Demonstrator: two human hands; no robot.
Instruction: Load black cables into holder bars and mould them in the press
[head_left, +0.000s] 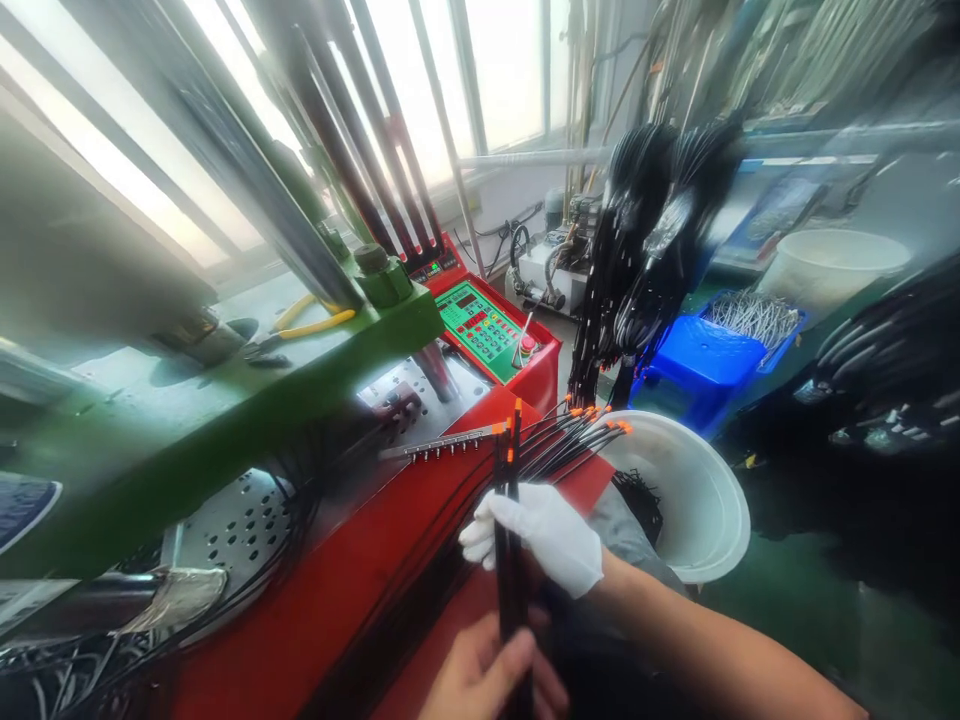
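Note:
A bundle of black cables [511, 575] with orange tips stands roughly upright between my hands. Around its upper part my right hand [544, 535], in a white glove, is closed. Lower down, the bare fingers of my left hand [487, 665] wrap the same bundle, partly cut off by the bottom edge of the view. Beyond them, more black cables with orange ends [577, 440] fan out over the corner of the red table [360, 550]. A thin metal strip with small pegs [450, 443] lies just left of the bundle's tips.
A green press frame [225, 430] with steel columns fills the left. Behind the strip is a red control box with a green panel [487, 325]. At right stand a white bucket [720, 500], a blue bin [697, 360] and hanging cable bundles [622, 230].

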